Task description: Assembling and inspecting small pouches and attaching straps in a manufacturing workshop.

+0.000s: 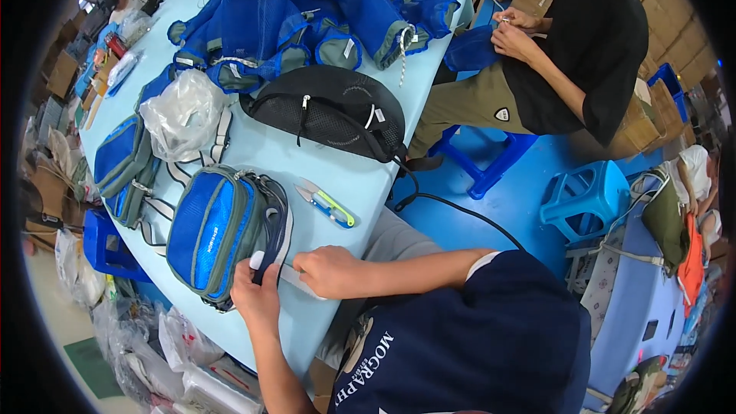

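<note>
A blue and grey waist bag (215, 231) lies on the pale blue table (337, 172) in front of me. My left hand (257, 295) pinches the bag's dark strap (277, 239) at its near end, where a small white tag shows by my thumb. My right hand (328, 271) is closed on the same strap, a little to the right, with a short grey length stretched between the two hands. Thread snips (328, 205) with a yellow-green handle lie on the table just beyond my right hand.
A black waist bag (330, 111), a clear plastic bag (184, 116), another blue bag (123, 161) and a pile of blue bags (307, 15) lie further back. A seated person in black (590, 38) handles a blue item at the table's far corner. A blue stool (583, 199) stands on the right.
</note>
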Motion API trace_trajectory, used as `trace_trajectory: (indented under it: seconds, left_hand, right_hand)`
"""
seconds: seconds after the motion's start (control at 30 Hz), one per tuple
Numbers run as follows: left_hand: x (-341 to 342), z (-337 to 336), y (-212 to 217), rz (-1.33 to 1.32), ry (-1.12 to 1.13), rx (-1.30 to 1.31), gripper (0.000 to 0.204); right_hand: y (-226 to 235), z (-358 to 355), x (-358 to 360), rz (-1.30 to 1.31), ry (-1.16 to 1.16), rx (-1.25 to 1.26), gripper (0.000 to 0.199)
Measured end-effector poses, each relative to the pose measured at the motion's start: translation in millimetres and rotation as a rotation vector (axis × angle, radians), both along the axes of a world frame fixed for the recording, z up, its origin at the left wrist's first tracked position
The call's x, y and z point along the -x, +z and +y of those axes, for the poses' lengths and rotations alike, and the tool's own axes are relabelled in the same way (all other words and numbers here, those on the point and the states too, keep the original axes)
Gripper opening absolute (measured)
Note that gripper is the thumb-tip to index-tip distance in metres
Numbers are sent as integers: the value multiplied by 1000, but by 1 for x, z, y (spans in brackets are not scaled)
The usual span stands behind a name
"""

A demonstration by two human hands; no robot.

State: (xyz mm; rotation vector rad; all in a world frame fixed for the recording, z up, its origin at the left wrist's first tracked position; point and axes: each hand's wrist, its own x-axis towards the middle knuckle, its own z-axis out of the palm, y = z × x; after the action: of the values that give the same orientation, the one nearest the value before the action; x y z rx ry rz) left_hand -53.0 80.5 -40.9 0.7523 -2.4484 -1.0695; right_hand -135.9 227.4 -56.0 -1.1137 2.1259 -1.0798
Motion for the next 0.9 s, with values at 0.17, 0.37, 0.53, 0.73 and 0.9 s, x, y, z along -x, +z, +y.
trace_trajectory:
  seconds: [0.17, 0.37, 0.53, 0.73, 0.9]
  left_hand:
    - [3, 1, -7, 5, 79, 200, 31]
    - [2, 5, -15, -81, 139, 315, 49]
    - [-7, 6, -6, -39, 101, 711, 62]
    - [-6, 5, -8, 89, -16, 761, 70]
    - [-11, 6, -7, 105, -26, 976, 51]
  right_hand:
    - [4, 16, -11, 413, -75, -62, 15]
    - [-6, 10, -28, 576, -164, -45, 30]
    - [-1, 8, -28, 400, -135, -44, 20]
    - [7, 9, -24, 362, -185, -101, 23]
    - [8, 4, -22, 316, -173, -149, 26]
